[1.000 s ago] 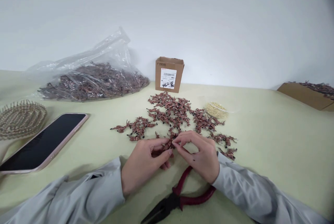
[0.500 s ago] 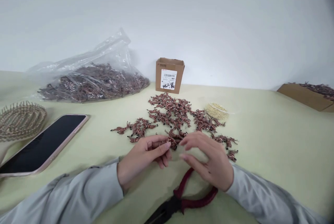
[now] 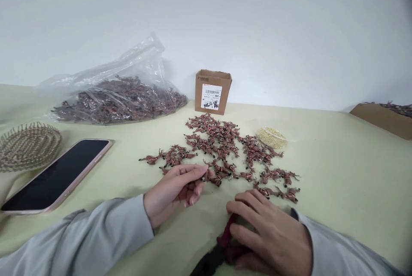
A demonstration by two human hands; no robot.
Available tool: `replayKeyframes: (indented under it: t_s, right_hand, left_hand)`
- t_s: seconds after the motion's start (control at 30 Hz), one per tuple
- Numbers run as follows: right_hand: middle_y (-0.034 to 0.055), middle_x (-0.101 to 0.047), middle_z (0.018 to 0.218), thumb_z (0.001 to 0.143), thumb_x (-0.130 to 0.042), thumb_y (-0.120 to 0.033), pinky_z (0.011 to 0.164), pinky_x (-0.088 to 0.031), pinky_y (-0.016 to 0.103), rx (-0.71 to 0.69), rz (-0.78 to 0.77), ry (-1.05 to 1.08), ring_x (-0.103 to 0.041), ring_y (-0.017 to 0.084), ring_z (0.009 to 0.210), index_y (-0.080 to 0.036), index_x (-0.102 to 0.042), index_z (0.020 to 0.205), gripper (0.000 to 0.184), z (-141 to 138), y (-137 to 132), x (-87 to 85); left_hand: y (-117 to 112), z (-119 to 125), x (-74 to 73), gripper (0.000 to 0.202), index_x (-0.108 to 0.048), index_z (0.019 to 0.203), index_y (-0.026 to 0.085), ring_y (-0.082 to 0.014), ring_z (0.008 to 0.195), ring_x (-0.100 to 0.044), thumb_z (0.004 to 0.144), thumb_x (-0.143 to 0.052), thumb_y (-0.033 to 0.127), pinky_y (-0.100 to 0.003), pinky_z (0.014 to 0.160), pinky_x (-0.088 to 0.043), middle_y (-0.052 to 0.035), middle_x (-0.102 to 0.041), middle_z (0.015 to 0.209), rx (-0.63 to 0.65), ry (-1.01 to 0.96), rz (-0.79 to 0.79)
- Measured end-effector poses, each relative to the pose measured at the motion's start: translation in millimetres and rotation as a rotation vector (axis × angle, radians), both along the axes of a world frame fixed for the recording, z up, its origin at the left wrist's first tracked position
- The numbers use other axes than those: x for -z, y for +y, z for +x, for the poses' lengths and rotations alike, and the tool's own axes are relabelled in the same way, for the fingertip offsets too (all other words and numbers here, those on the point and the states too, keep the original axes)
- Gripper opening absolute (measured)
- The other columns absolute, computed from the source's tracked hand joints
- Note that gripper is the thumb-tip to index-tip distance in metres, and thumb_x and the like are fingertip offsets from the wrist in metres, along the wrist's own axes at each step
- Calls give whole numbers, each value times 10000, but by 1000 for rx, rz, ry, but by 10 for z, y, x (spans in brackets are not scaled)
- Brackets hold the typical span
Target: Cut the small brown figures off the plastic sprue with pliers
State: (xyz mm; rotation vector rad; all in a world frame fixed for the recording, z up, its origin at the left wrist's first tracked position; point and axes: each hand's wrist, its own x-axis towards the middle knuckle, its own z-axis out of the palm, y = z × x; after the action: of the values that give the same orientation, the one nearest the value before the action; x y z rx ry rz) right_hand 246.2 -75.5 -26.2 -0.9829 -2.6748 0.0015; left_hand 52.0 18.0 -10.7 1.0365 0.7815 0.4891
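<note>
Small reddish-brown figurines (image 3: 222, 145) lie scattered in a loose pile on the pale green table (image 3: 337, 173). My left hand (image 3: 175, 190) rests at the near edge of the pile, fingers pinched on one small figurine. My right hand (image 3: 270, 237) is low at the near edge, fingers curling round the red handles of the pliers (image 3: 222, 246), whose dark jaws point to the lower left. A small heap of gold-coloured rings (image 3: 273, 137) sits to the right of the pile.
A clear plastic bag (image 3: 119, 95) full of the same figurines lies at the back left. A small labelled cardboard box (image 3: 212, 91) stands behind the pile. A phone (image 3: 58, 175) and a hairbrush (image 3: 27, 145) are at the left. Another carton (image 3: 383, 117) sits at the far right.
My right hand has left the left hand and dropped toward me onto the pliers' handles. My left hand stays by the pile holding its figurine.
</note>
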Motion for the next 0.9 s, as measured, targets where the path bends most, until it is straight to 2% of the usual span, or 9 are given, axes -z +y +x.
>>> replayKeyframes:
  t_s: [0.1, 0.27, 0.37, 0.5, 0.67, 0.9]
  right_hand:
    - [86, -550, 931, 796, -471, -264, 657, -415, 366, 31, 40, 0, -466, 199, 790, -169, -510, 840, 112, -50, -23, -2]
    - [117, -560, 923, 793, -466, -176, 667, -438, 356, 73, 104, 57, -483, 211, 834, -121, -518, 832, 85, -30, -49, 24]
    - [119, -573, 933, 774, -513, -172, 683, -444, 379, 60, 268, 93, -481, 248, 895, -110, -536, 847, 98, 73, -40, 31]
    - [141, -574, 939, 723, -572, -123, 672, -452, 416, 80, 460, 133, -473, 283, 924, -107, -554, 803, 84, 276, -6, 20]
    - [128, -582, 924, 665, -635, -125, 664, -466, 405, 217, 467, 216, -495, 251, 877, -133, -562, 796, 150, 473, 54, 6]
    - [118, -576, 921, 634, -633, -62, 692, -466, 394, 287, 421, 408, -523, 215, 839, -152, -555, 838, 237, 449, 125, 13]
  left_hand:
    - [10, 1, 11, 251, -590, 749, 141, -22, 370, -366, 744, -542, 388, -133, 344, -234, 53, -451, 476, 3, 15, -13]
    - [25, -7, 4, 230, -583, 732, 151, -30, 381, -397, 735, -553, 379, -135, 339, -246, 50, -481, 494, -3, 12, -34]
    - [25, -10, -10, 214, -558, 687, 157, -38, 401, -436, 752, -540, 360, -139, 340, -265, 37, -523, 531, -9, -12, -27]
    - [21, -13, -10, 177, -568, 723, 150, -53, 461, -491, 773, -529, 315, -149, 404, -348, 5, -583, 611, 19, -37, -20]
    - [16, -22, -9, 143, -572, 755, 137, -71, 536, -526, 769, -542, 276, -177, 512, -414, -23, -610, 689, 49, -36, 10]
    - [-17, -4, -9, 174, -559, 758, 136, -79, 511, -507, 763, -540, 309, -181, 456, -369, -9, -571, 627, 147, 33, 56]
